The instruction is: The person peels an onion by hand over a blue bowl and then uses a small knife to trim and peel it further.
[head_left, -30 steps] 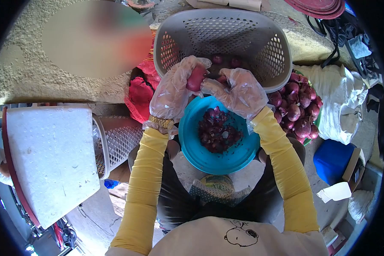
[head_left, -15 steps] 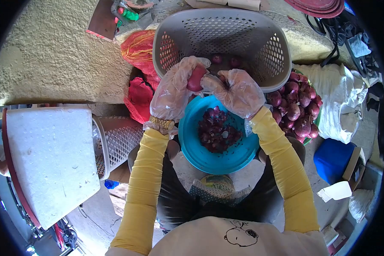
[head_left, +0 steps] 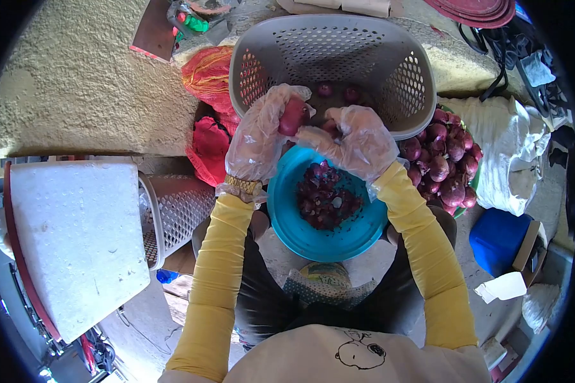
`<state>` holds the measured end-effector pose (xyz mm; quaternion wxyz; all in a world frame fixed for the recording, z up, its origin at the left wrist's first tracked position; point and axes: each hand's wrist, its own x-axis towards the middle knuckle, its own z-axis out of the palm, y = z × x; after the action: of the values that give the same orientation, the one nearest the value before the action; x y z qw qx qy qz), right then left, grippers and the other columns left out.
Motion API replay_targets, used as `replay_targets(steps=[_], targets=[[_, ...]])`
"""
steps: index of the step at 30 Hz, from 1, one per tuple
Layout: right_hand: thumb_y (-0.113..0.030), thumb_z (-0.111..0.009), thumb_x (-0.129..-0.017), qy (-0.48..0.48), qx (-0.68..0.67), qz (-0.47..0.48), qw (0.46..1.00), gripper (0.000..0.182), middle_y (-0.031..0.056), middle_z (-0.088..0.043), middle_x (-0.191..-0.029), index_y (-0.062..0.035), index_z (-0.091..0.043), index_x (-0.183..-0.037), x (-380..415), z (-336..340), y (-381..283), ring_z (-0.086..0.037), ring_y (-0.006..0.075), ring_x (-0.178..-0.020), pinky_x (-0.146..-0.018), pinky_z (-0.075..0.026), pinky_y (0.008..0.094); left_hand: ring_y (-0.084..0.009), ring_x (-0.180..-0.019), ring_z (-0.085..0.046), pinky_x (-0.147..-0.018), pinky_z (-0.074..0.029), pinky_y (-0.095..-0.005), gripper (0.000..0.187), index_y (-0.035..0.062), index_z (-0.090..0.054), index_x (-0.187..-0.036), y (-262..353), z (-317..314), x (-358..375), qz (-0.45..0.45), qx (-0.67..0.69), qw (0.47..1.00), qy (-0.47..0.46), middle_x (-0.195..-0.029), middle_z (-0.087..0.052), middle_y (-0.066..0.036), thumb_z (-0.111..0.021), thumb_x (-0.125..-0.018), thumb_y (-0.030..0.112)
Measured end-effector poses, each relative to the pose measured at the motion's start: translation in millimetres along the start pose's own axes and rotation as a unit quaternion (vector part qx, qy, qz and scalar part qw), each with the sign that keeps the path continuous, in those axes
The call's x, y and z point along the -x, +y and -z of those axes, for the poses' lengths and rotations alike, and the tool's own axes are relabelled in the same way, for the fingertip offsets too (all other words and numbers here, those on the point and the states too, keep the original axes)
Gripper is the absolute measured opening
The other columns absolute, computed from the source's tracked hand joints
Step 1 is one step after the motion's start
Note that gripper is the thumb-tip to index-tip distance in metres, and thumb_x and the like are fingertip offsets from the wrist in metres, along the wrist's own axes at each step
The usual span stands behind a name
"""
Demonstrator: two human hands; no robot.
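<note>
A peeled-looking red onion (head_left: 294, 116) is gripped in my left hand (head_left: 259, 137), which wears a clear plastic glove. My right hand (head_left: 362, 142), gloved the same way, is curled closed just right of the onion. Something small and dark reddish shows between its fingers, too hidden to name. Beneath both hands, a turquoise basin (head_left: 329, 246) holds a heap of onion skins (head_left: 326, 195). Behind them stands a grey-brown perforated basket (head_left: 332, 24) with a few red onions (head_left: 351, 94) at its bottom.
At the right, many red onions (head_left: 453, 150) are piled beside a white sack (head_left: 508, 147). A red mesh bag (head_left: 211, 76) lies left of the basket. Further left are a white foam lid (head_left: 76, 236) and another perforated basket (head_left: 185, 207). A blue container (head_left: 498, 239) stands at right.
My right hand has drawn slightly away from the onion, leaving a small gap. My left hand has kept hold of the onion, which shows more fully now.
</note>
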<state>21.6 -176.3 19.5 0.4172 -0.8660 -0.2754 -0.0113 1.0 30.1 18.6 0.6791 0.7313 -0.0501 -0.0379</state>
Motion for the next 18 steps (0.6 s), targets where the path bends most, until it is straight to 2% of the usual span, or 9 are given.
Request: replay_targets(steps=[4, 6, 9, 10, 12, 13, 15, 16, 18], targets=[[-0.059, -0.080, -0.083, -0.004, 0.019, -0.036, 0.999, 0.065, 0.0205, -0.068, -0.077, 0.0048, -0.072, -0.094, -5.5, 5.4, -2.3, -0.064, 0.0323, -0.066, -0.064, -0.051, 0.0410, -0.0191, -0.109, -0.063, -0.092, -0.053, -0.0325, 0.055, -0.0018, -0.060, -0.129, 5.0, -2.9, -1.1, 0.001, 0.010, 1.000, -0.008, -0.124, -0.066, -0.011, -0.052, -0.107, 0.048], [-0.060, -0.081, -0.082, -0.028, -0.031, -0.081, 0.996, 0.067, 0.0202, -0.066, -0.075, 0.0053, -0.071, -0.094, -6.6, 6.2, -3.7, -0.064, 0.0335, -0.066, -0.064, -0.051, 0.0416, -0.0189, -0.107, -0.065, -0.089, -0.054, -0.0322, 0.057, -0.0018, -0.060, -0.131, 0.9, -2.1, -0.8, 0.023, 0.138, 0.990, -0.023, -0.125, -0.065, -0.011, -0.052, -0.107, 0.049], [-0.060, -0.080, -0.083, -0.027, -0.027, -0.081, 0.996, 0.068, 0.0195, -0.066, -0.074, 0.0058, -0.070, -0.093, -6.2, 7.9, -6.0, -0.063, 0.0330, -0.066, -0.064, -0.051, 0.0414, -0.0191, -0.104, -0.066, -0.086, -0.055, -0.0319, 0.057, -0.0021, -0.059, -0.131, -0.6, -0.1, -2.6, 0.040, 0.156, 0.986, -0.031, -0.124, -0.065, -0.011, -0.051, -0.107, 0.048], [-0.060, -0.080, -0.083, -0.028, -0.028, -0.080, 0.996, 0.068, 0.0195, -0.066, -0.074, 0.0058, -0.070, -0.093, -5.8, 6.7, -5.3, -0.063, 0.0330, -0.066, -0.064, -0.051, 0.0414, -0.0191, -0.104, -0.066, -0.086, -0.055, -0.0319, 0.057, -0.0021, -0.059, -0.131, 0.6, -1.3, -2.5, 0.040, 0.156, 0.987, -0.030, -0.124, -0.065, -0.011, -0.051, -0.107, 0.048], [-0.061, -0.079, -0.084, 0.009, 0.003, -0.033, 0.999, 0.069, 0.0193, -0.065, -0.073, 0.0070, -0.070, -0.093, -3.5, 2.5, -1.5, -0.062, 0.0321, -0.064, -0.063, -0.051, 0.0407, -0.0184, -0.100, -0.067, -0.085, -0.054, -0.0312, 0.056, -0.0022, -0.060, -0.132, 3.4, -5.1, -2.2, 0.006, 0.040, 0.999, -0.005, -0.122, -0.066, -0.012, -0.051, -0.107, 0.048], [-0.061, -0.079, -0.084, 0.009, 0.003, -0.033, 0.999, 0.069, 0.0193, -0.065, -0.073, 0.0070, -0.070, -0.093, -2.7, 0.9, 0.7, -0.062, 0.0321, -0.064, -0.063, -0.051, 0.0407, -0.0184, -0.100, -0.067, -0.085, -0.054, -0.0312, 0.056, -0.0022, -0.060, -0.132, 1.0, -3.6, -2.6, 0.007, 0.040, 0.999, -0.004, -0.122, -0.066, -0.012, -0.051, -0.107, 0.048], [-0.060, -0.079, -0.084, 0.018, 0.002, -0.021, 1.000, 0.069, 0.0193, -0.065, -0.073, 0.0074, -0.070, -0.093, -2.9, -1.2, 4.4, -0.061, 0.0302, -0.062, -0.063, -0.050, 0.0398, -0.0179, -0.099, -0.067, -0.083, -0.054, -0.0309, 0.057, -0.0023, -0.059, -0.132, -1.9, -0.2, -4.7, 0.029, 0.152, 0.987, -0.043, -0.120, -0.067, -0.013, -0.050, -0.108, 0.048], [-0.060, -0.079, -0.084, 0.018, 0.002, -0.022, 1.000, 0.069, 0.0193, -0.065, -0.073, 0.0074, -0.070, -0.093, -3.0, -1.3, 4.2, -0.061, 0.0302, -0.062, -0.063, -0.050, 0.0398, -0.0179, -0.099, -0.067, -0.083, -0.054, -0.0309, 0.057, -0.0023, -0.059, -0.132, -0.1, -0.5, -3.7, 0.030, 0.152, 0.987, -0.043, -0.120, -0.067, -0.013, -0.050, -0.108, 0.048], [-0.059, -0.078, -0.086, -0.008, -0.010, -0.040, 0.999, 0.068, 0.0190, -0.064, -0.070, 0.0077, -0.070, -0.092, -3.8, -0.8, 3.3, -0.061, 0.0294, -0.062, -0.062, -0.049, 0.0401, -0.0174, -0.096, -0.066, -0.082, -0.053, -0.0310, 0.058, -0.0024, -0.059, -0.132, 5.2, -2.0, -1.8, 0.037, 0.056, 0.997, -0.034, -0.117, -0.067, -0.013, -0.048, -0.108, 0.049]])
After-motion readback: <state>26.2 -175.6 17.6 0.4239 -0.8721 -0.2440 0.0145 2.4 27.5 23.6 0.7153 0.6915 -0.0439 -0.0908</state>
